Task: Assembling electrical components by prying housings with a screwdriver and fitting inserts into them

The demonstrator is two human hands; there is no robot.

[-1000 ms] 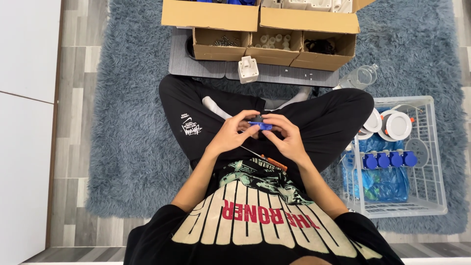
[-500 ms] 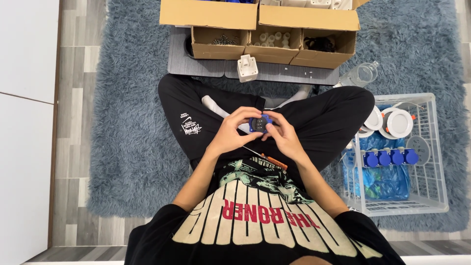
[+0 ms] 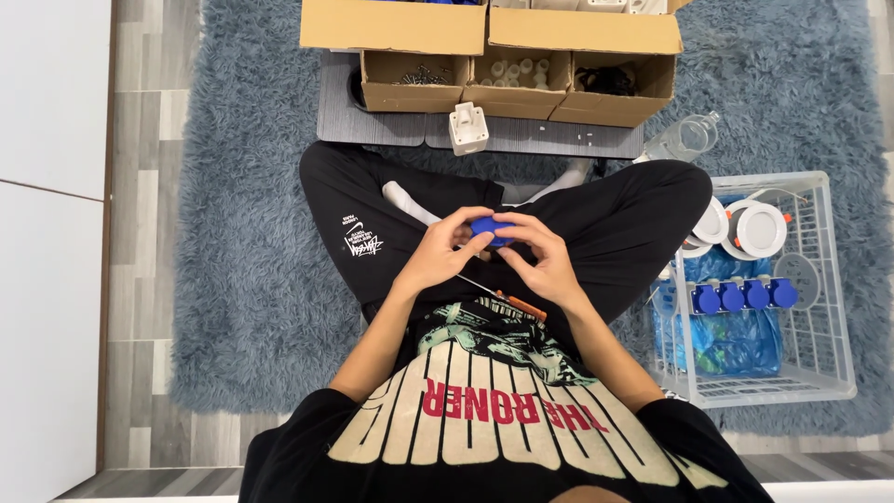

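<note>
Far to your left a white cabinet front [image 3: 47,233] meets the grey plank floor [image 3: 140,186], and the shaggy blue-grey rug [image 3: 242,279] spreads under your crossed legs. Ahead of your knees, on a grey board [image 3: 372,126], sit open cardboard boxes [image 3: 517,79] with small parts in their compartments, and a white plastic housing [image 3: 467,128] stands just in front of them.

Your left hand [image 3: 436,253] curls inward, thumb and fingertips pressed against the left side of a small blue cap [image 3: 491,228]. The cap sits over your lap between both hands, its top peeking out above the fingers. Your right hand [image 3: 543,261] closes on it from the right, fingers bent and bunched over its edge, so it is pinched from both sides. Just below the hands, an orange-handled screwdriver [image 3: 507,300] lies across your lap, touching neither hand.

To your right lies a clear plastic bottle [image 3: 684,140], then a white wire basket [image 3: 829,279] holding round white lamp fittings [image 3: 756,228], a row of blue caps [image 3: 740,296] and a blue bag [image 3: 726,340].
</note>
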